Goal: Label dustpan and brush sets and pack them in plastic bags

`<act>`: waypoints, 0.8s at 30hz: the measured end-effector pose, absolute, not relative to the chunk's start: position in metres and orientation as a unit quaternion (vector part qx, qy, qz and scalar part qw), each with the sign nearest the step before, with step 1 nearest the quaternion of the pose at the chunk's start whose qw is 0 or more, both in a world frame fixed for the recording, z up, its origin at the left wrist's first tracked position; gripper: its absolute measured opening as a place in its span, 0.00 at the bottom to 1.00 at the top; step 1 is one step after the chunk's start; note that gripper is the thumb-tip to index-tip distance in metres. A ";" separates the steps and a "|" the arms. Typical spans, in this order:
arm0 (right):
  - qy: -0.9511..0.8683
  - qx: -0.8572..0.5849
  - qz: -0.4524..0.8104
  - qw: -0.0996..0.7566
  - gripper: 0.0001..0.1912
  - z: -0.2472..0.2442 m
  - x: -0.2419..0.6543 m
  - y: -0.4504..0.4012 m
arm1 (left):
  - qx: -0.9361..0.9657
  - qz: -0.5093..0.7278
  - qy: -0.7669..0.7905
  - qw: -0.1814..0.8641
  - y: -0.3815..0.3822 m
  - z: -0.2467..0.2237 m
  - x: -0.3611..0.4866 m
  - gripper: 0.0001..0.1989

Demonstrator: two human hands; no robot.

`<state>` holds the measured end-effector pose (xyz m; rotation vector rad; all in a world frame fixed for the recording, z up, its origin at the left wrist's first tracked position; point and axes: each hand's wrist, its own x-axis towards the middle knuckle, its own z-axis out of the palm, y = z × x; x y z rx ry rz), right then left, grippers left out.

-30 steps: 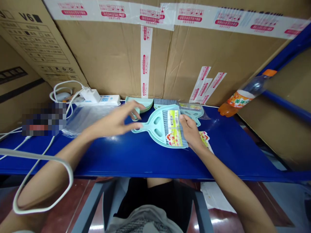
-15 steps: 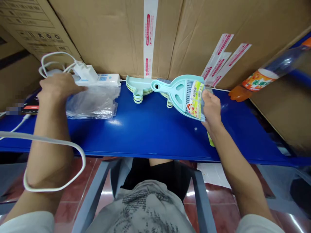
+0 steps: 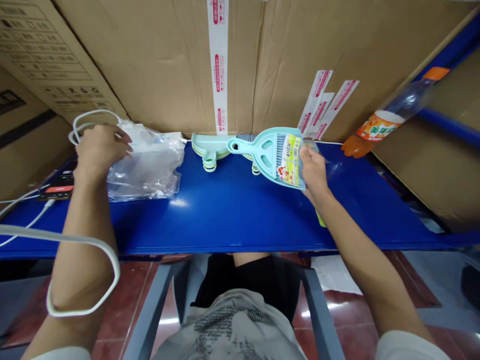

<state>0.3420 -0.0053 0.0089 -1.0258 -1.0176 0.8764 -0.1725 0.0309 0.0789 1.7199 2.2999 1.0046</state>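
My right hand [image 3: 314,170] grips a light-blue dustpan [image 3: 267,145] by its wide end. A small brush with grey-blue bristles lies in the pan, with a yellow printed label [image 3: 289,159] around it. The pan's looped handle points left. At the left, my left hand [image 3: 102,149] has its fingers curled at the upper edge of a stack of clear plastic bags [image 3: 144,175], with bag film lifted beside the fingertips. Between the hands, at the back, stand stacked pale-green dustpans [image 3: 210,145], and grey-blue brush bristles [image 3: 245,137] show behind the held handle.
A tilted bottle of orange drink [image 3: 380,125] leans at the back right. Cardboard boxes [image 3: 168,65] wall off the back of the blue table [image 3: 225,215]. A phone [image 3: 60,186] with white cables lies far left. A white cable loop [image 3: 112,265] hangs before my left forearm.
My left hand has closed in on the bags, and their film now rises over the white power strip. The dustpan stays in my right hand. The whole view has shifted slightly.
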 end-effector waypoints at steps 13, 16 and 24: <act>-0.477 -0.460 0.344 0.665 0.31 0.016 0.355 -0.004 | 0.898 0.175 0.266 0.304 -0.004 0.094 -0.049 0.12; -0.510 -0.473 0.328 0.639 0.33 0.021 0.355 -0.008 | 0.898 0.180 0.213 0.340 -0.020 0.081 -0.016 0.10; -0.611 -0.466 0.386 0.511 0.33 0.029 0.348 -0.018 | 0.886 0.304 0.186 0.297 -0.022 0.067 -0.019 0.06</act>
